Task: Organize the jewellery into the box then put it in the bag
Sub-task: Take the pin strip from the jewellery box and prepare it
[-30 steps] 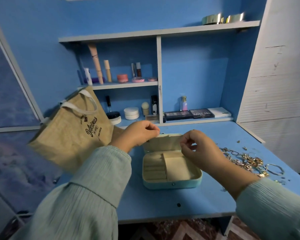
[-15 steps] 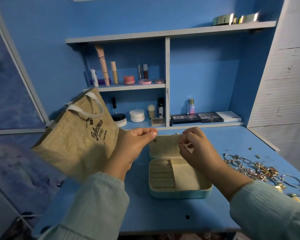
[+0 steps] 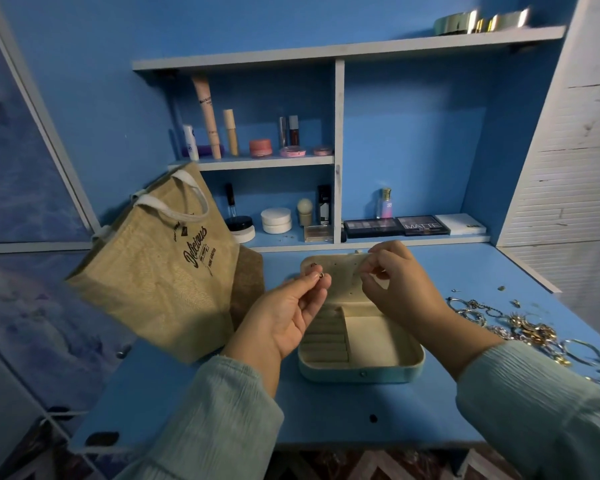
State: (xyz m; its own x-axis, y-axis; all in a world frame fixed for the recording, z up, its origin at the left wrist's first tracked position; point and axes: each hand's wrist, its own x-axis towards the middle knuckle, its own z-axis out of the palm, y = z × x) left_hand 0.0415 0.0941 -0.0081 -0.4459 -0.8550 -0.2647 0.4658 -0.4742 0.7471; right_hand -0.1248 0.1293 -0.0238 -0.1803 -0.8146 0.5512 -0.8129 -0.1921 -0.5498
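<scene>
mid-desk [image 3: 326,410], just short of the front edge: jewellery box [image 3: 361,362], lid thrown back and propped upright toward the shelves, cream lining showing, ring rolls down the left side, one open compartment on the right. above the box's left side: left hand [image 3: 284,317], palm up, fingers loosely curled, thumb and forefinger pinching a small earring [image 3: 321,275] right in front of the lid. over the lid's right half: right hand [image 3: 395,285], back to the camera, fingertips [image 3: 369,268] drawn together in a pinch at the perforated lid panel; can't tell whether anything sits between them. another tiny stud [image 3: 313,265] already seated in the lid's top left corner. along the desk's right edge: loose jewellery pile [image 3: 520,327], hoops, chains and bangles tangled together, well apart from the box, a few small bits scattered toward the back right corner. at the left edge: burlap bag [image 3: 160,271], white handles up, leaning out over the desk's side, printed "delicious", standing near the box but not touching. behind, against the back edge: shelf unit [image 3: 338,150] with tubes, pots, a small perfume bottle [image 3: 385,204] and flat palettes [image 3: 395,226]. pale green sleeves on both forearms.
</scene>
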